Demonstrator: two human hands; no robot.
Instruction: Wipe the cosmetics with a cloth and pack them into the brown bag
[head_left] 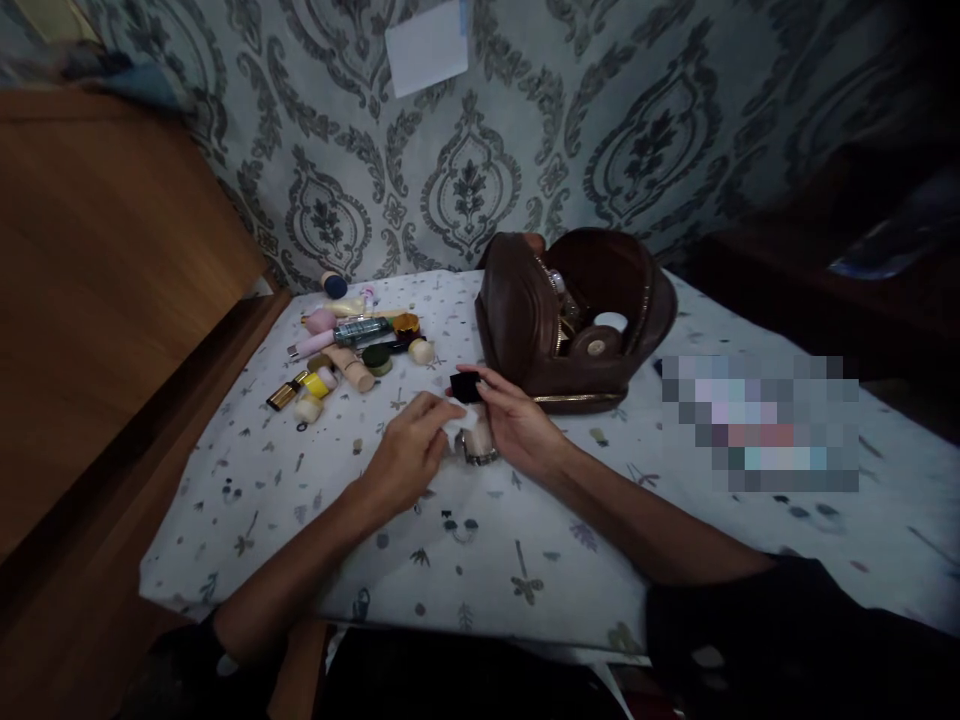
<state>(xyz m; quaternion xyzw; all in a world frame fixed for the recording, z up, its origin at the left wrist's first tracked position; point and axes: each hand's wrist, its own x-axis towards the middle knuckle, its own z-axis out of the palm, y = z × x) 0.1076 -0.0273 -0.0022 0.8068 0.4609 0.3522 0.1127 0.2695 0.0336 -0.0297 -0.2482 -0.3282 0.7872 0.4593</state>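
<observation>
My right hand is wrapped around a small clear glass bottle of beige cosmetic liquid with a square black cap. The bottle looks like foundation and is tilted slightly above the cloth. My left hand pinches a crumpled white tissue against the bottle's side. Just behind my right hand stands a brown cosmetic bag, unzipped. Inside it are a white-lidded jar and other items too dark to name.
Several cosmetics lie left of my hands, among them a beige tube, a green-lidded jar and a gold-and-black lipstick. A wooden panel borders the printed tablecloth. A pixelated patch covers something at right. The patterned wall closes the back.
</observation>
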